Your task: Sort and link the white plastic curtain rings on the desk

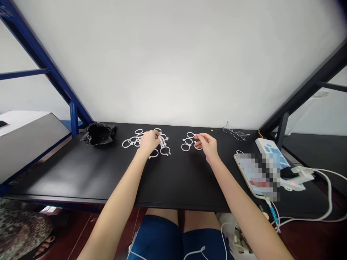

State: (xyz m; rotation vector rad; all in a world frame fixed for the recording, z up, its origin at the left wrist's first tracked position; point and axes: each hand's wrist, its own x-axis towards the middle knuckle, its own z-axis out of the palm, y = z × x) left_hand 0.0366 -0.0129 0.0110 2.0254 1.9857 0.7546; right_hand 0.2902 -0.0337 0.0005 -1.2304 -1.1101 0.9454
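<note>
Thin white plastic rings with small tabs lie in two groups on a black table. My left hand [149, 142] reaches down into the larger, overlapping pile of white rings [165, 151]. Its fingers are bent together, and what they grip is hidden. To the right, my right hand [207, 145] pinches thumb and forefinger at the edge of a white ring [191, 135]. Two more white rings [185, 147] lie just left of that hand, and another is partly covered beneath its fingers.
A crumpled black plastic bag [99, 134] stands open at the back left. Eyeglasses [239, 135] lie at the back right. A charging phone [245, 177], a white power strip [272, 151] and loose cables line the right side. A wall rises behind the table.
</note>
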